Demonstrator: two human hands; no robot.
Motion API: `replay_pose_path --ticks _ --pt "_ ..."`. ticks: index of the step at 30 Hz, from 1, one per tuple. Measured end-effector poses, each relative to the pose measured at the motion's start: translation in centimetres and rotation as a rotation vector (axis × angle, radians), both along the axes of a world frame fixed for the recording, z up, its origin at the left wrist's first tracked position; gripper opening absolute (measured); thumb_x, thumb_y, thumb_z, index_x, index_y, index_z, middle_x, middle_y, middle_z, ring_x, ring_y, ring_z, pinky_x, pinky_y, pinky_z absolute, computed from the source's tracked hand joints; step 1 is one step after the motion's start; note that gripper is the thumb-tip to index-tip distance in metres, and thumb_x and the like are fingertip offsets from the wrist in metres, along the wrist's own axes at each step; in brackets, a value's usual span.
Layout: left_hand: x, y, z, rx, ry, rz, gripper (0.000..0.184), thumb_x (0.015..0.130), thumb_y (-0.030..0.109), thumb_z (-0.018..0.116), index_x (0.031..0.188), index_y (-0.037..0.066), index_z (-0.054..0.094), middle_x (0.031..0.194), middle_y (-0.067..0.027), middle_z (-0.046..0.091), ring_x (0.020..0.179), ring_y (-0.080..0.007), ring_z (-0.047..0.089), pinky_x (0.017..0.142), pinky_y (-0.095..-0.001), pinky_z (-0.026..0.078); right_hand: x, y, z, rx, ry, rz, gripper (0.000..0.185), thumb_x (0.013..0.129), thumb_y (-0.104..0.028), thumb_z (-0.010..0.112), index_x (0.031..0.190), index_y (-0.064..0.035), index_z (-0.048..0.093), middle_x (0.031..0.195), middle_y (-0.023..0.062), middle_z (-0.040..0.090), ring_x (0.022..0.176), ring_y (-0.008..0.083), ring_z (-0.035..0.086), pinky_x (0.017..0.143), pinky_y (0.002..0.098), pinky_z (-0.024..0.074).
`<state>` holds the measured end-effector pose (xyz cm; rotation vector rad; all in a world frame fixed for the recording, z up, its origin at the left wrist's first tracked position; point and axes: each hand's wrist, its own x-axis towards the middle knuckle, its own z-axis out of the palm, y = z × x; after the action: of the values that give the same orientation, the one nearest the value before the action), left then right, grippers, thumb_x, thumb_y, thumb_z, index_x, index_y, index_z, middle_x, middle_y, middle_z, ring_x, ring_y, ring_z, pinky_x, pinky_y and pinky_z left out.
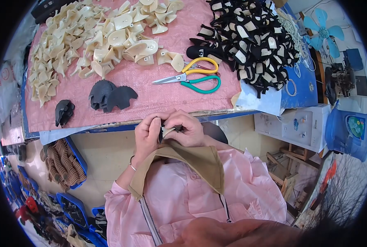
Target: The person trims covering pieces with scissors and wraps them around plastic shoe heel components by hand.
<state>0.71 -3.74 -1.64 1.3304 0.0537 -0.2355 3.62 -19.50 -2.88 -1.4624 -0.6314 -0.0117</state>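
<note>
A pink sheet (159, 99) covers the table in front of our hands, and a blue fan (323, 32) stands far beyond them to the right. Below the table's near edge, our left hand (147, 132) and right hand (186, 127) come close together in front of the pink shirt (179, 206). Between them we pinch a small black-and-cream piece (166, 133), both grips closed on it, our fingers hiding much of its shape. Ahead of the grip, scissors (184, 77) with one yellow and one green handle lie open on the sheet. Dark grey cut pieces (109, 96) overlap ahead and to the left, with a small dark stack (64, 112) farther left. Beyond these spreads a heap of cream parts (119, 35); farther right sits a pile of black-covered parts (249, 41).
</note>
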Motion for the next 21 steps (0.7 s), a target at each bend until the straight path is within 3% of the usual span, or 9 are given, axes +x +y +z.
replay_pose_path --ticks 3,5,6,8,12,17,21 --pt "0.2 0.3 -0.5 -0.046 0.029 -0.008 0.031 0.095 0.018 0.044 0.114 -0.006 0.053 0.12 -0.016 0.054 0.103 -0.0166 0.054 0.088 -0.0272 0.044 -0.2 0.1 -0.7 0.067 0.055 -0.035 0.027 0.066 0.002 0.073 0.088 -0.0036 0.059 0.086 0.0077 0.059 0.08 0.0212 0.058 0.071 0.0304 0.0471" --pt "0.6 0.3 0.2 -0.34 0.094 -0.025 0.028 0.092 0.012 0.049 0.114 -0.005 0.054 0.121 -0.0149 0.053 0.103 -0.0165 0.054 0.089 -0.0278 0.044 -0.2 0.1 -0.7 0.053 0.035 -0.051 0.028 0.066 0.001 0.074 0.089 -0.0036 0.058 0.087 0.0079 0.059 0.08 0.0212 0.058 0.071 0.0304 0.0472" --pt "0.6 0.4 0.4 -0.34 0.094 -0.025 0.028 0.092 0.012 0.049 0.114 -0.005 0.054 0.121 -0.0149 0.053 0.103 -0.0165 0.054 0.089 -0.0278 0.044 -0.2 0.0 -0.6 0.04 0.015 -0.068 0.029 0.066 0.0 0.074 0.09 -0.0036 0.058 0.088 0.0082 0.059 0.081 0.0212 0.059 0.072 0.0305 0.0473" --pt "0.5 0.9 0.7 -0.232 0.075 -0.096 0.028 0.089 0.009 0.054 0.114 -0.004 0.054 0.12 -0.014 0.053 0.104 -0.0167 0.054 0.09 -0.0289 0.044 -0.2 -0.1 -0.7 0.026 -0.005 -0.094 0.03 0.066 0.0 0.074 0.091 -0.0037 0.058 0.088 0.0086 0.06 0.081 0.0219 0.059 0.071 0.0306 0.0473" --pt "0.5 1.7 0.4 -0.288 0.15 -0.143 0.029 0.086 0.003 0.057 0.113 -0.005 0.054 0.116 -0.012 0.055 0.104 -0.0163 0.054 0.09 -0.0292 0.043 -0.1 0.1 -1.0 0.013 -0.084 -0.105 0.031 0.065 -0.001 0.075 0.092 -0.0041 0.058 0.088 0.0091 0.06 0.08 0.0237 0.059 0.069 0.031 0.0472" --pt "0.5 1.4 0.7 0.065 -0.119 -0.097 0.023 0.084 0.0 0.056 0.106 -0.004 0.058 0.106 -0.0089 0.058 0.092 -0.0136 0.057 0.081 -0.0253 0.045 -0.1 -0.1 -1.3 -0.018 -0.108 -0.112 0.033 0.064 -0.001 0.075 0.093 -0.0042 0.058 0.088 0.0092 0.06 0.079 0.0241 0.058 0.069 0.0312 0.0472" --pt "0.5 1.1 0.1 0.123 -0.152 -0.031 0.018 0.085 0.002 0.056 0.102 -0.004 0.06 0.1 -0.0092 0.06 0.089 -0.0135 0.058 0.078 -0.0245 0.045 -0.3 0.0 -1.1 -0.023 -0.06 -0.138 0.035 0.064 -0.001 0.075 0.094 -0.0041 0.058 0.089 0.0089 0.06 0.079 0.0239 0.058 0.069 0.0313 0.0473"
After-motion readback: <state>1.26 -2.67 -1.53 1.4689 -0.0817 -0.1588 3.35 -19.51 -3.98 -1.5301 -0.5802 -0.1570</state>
